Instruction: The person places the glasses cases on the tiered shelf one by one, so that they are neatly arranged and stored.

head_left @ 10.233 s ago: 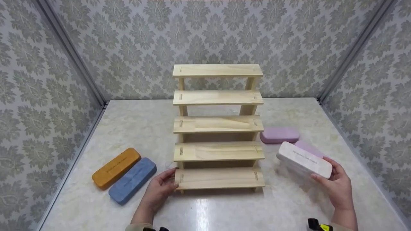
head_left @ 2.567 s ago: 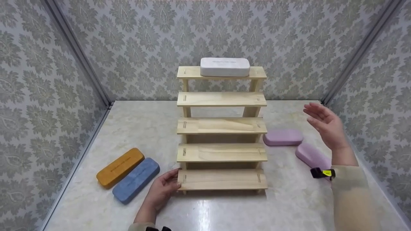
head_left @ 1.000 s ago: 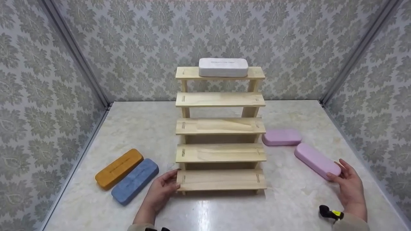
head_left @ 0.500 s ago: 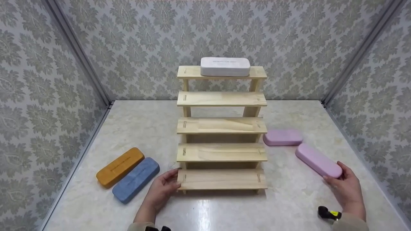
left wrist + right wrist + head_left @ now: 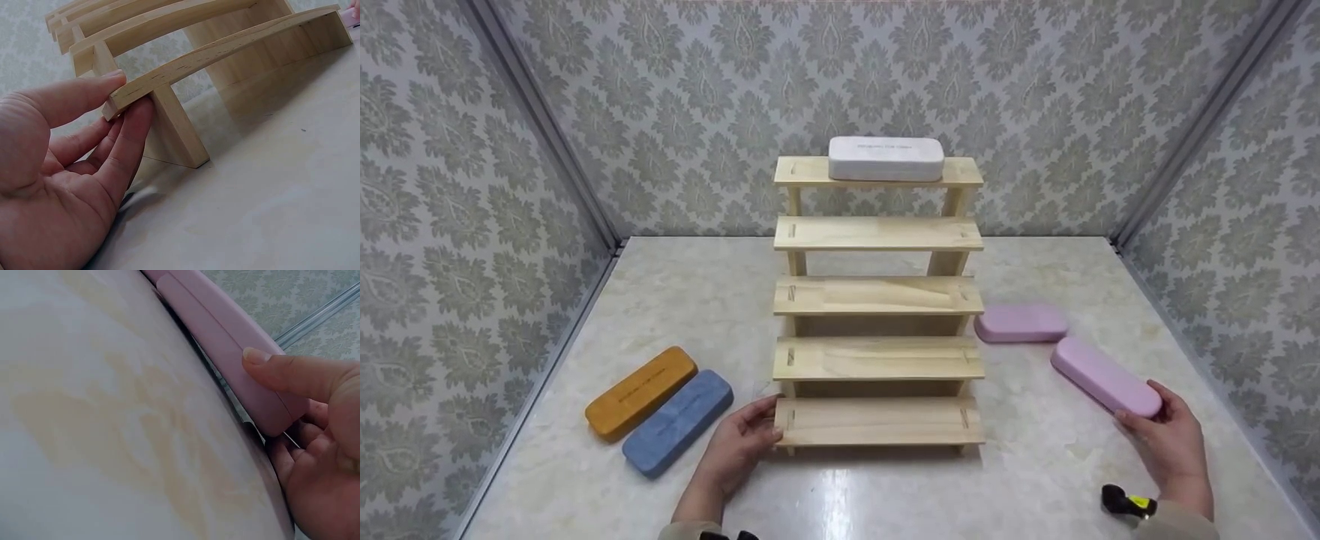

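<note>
In the head view my left hand (image 5: 739, 442) holds the left end of the lowest step of a five-tier wooden display stand (image 5: 877, 422). The left wrist view shows the thumb on top of that board (image 5: 169, 73) and fingers beneath it. At the right, my right hand (image 5: 1174, 442) grips the near end of a pink glasses case (image 5: 1102, 375), which lies slanting. From the right wrist view, the thumb presses the side of this case (image 5: 225, 343) and the other fingers go round its end, partly hidden. A white glasses case (image 5: 885, 159) sits on the top step.
A second pink case (image 5: 1020, 322) lies beside the stand, close to the far end of the gripped one. Orange (image 5: 641, 394) and blue (image 5: 679, 422) cases lie side by side at the left. Patterned walls (image 5: 847, 90) enclose the marbled table (image 5: 900, 502) at the back and sides.
The white case, earlier in my right hand, now rests on the top step. My right hand came back down and took hold of the nearer pink case. My left hand stayed on the stand.
</note>
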